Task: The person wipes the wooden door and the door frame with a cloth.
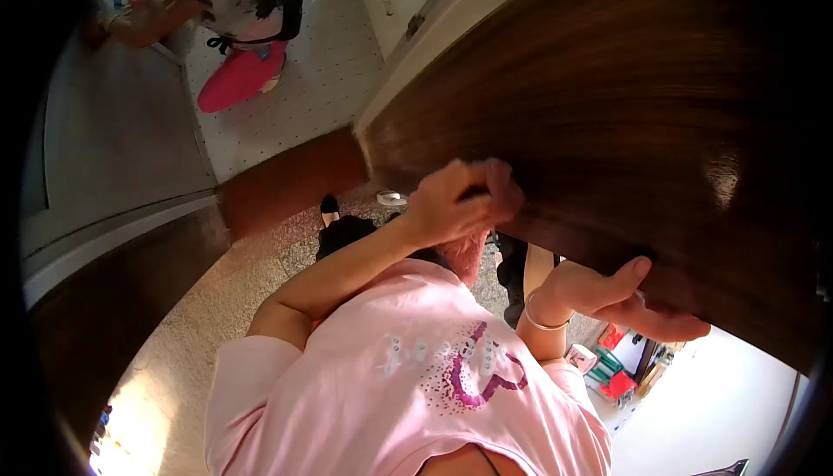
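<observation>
My left hand [455,203] is closed around a bunched pink cloth [467,259] and lies against the face of a dark brown wooden door [590,103]. Part of the cloth hangs below the fingers; the rest is hidden in the grip. At the near edge of the same door is my right hand [620,298], wearing a bracelet at the wrist. Its thumb rests on the door face, and the fingers are curled at the edge, partly in shadow.
Another person [243,7] in a patterned top is beyond the doorway on a tiled floor. A reddish-brown threshold [295,183] crosses the opening. A round white object [392,198] lies near my feet. Red and green items [616,372] stand at lower right.
</observation>
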The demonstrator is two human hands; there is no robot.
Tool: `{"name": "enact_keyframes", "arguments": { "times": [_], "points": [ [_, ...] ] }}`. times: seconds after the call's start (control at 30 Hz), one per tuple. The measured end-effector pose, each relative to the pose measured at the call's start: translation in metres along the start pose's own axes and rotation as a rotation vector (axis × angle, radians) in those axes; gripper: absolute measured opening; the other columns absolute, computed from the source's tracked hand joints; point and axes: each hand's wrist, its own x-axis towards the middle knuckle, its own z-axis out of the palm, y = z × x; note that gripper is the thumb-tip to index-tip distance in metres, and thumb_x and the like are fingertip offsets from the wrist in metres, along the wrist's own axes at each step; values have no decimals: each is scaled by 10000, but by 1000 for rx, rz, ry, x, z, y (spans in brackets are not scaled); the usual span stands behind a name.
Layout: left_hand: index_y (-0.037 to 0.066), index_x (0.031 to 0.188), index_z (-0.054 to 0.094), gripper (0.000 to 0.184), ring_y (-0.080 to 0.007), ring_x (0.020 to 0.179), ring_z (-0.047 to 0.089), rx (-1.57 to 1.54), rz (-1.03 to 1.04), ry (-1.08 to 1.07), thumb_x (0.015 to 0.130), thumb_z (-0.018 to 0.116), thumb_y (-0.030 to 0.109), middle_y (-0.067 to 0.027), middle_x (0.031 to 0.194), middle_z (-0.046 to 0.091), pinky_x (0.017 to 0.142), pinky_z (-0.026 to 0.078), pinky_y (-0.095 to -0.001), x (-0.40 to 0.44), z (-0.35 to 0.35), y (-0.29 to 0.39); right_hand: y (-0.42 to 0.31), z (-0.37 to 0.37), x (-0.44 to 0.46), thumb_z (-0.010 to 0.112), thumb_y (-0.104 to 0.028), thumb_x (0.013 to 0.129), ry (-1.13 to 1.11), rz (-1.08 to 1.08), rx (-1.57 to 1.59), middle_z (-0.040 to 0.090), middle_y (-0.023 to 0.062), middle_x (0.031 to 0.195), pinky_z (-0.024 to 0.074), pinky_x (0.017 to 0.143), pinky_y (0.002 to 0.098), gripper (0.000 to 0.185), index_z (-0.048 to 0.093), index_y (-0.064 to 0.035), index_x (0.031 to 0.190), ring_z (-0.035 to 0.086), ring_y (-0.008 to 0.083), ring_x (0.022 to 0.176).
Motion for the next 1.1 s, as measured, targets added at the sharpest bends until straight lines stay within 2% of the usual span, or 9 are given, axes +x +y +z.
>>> {"name": "enact_keyframes", "arguments": {
  "times": [0.17, 0.33, 0.5, 0.63, 0.7, 0.9, 1.0, 1.03, 1.1],
  "points": [
    [97, 825, 591, 170, -283, 753, 599, 111, -571, 225, 726, 707, 172, -78, 940, 569, 605, 493, -413, 22, 7, -16, 6, -1, -8, 536, -128, 790, -76, 67, 155, 242, 223, 1467, 412, 1013, 479, 813, 140, -142, 1499, 331, 372, 1314],
    [83, 898, 546, 183, -293, 719, 586, 296, -336, 87, 788, 675, 152, -111, 804, 553, 595, 443, -420, 45, -2, 45, 8, 0, -14, 543, -149, 810, 18, 41, 139, 251, 219, 1460, 367, 1040, 490, 542, 421, -53, 1329, 324, 366, 1321],
    [70, 897, 519, 59, -197, 668, 596, 181, -519, 279, 871, 565, 43, -85, 784, 536, 585, 459, -375, 27, 8, -6, 7, 3, -19, 526, -156, 847, 44, 5, 180, 251, 222, 1453, 328, 1057, 458, 232, 632, 10, 970, 325, 327, 1323],
    [58, 904, 508, 94, -241, 732, 630, -316, -739, 89, 844, 567, 14, -95, 837, 577, 607, 481, -337, 42, -2, 39, 32, -6, -42, 470, -31, 863, 116, -130, 95, 279, 298, 1411, 289, 1065, 460, 162, 613, 33, 906, 317, 349, 1319],
    [66, 897, 525, 105, -242, 702, 629, -232, -326, 259, 828, 575, 4, -90, 826, 599, 612, 488, -333, 39, 17, 39, 29, -3, -40, 456, 1, 867, 130, -158, 72, 286, 317, 1400, 279, 1067, 461, 158, 608, 38, 890, 314, 354, 1318],
    [96, 844, 545, 83, -219, 665, 620, -296, -914, 224, 862, 603, 152, -73, 737, 611, 588, 474, -322, 26, 7, 27, 7, -4, -41, 482, -37, 861, 117, 112, 135, 260, 324, 1405, 303, 1037, 430, 151, 618, 28, 870, 297, 306, 1321],
    [91, 845, 537, 59, -160, 487, 558, 129, -400, 223, 872, 580, 121, -62, 703, 610, 489, 441, -278, 37, 6, 38, 8, -1, -40, 488, -39, 846, 142, 115, 179, 229, 332, 1411, 312, 1031, 414, 150, 620, 30, 860, 297, 311, 1322],
    [93, 829, 532, 80, -136, 409, 531, 242, -255, 252, 889, 565, 134, -50, 682, 612, 431, 421, -255, 38, 7, 34, 12, -8, -43, 492, -57, 847, 112, 164, 148, 382, 258, 1301, 368, 965, 360, 168, 633, 31, 871, 432, 267, 1138],
    [73, 807, 497, 86, -133, 489, 577, -178, -656, 141, 878, 541, 56, -36, 674, 598, 448, 441, -272, 39, 0, 28, 14, -17, -46, 496, -75, 849, 87, 213, 116, 534, 184, 1191, 424, 899, 306, 187, 645, 33, 881, 568, 223, 954]
  ]
}}
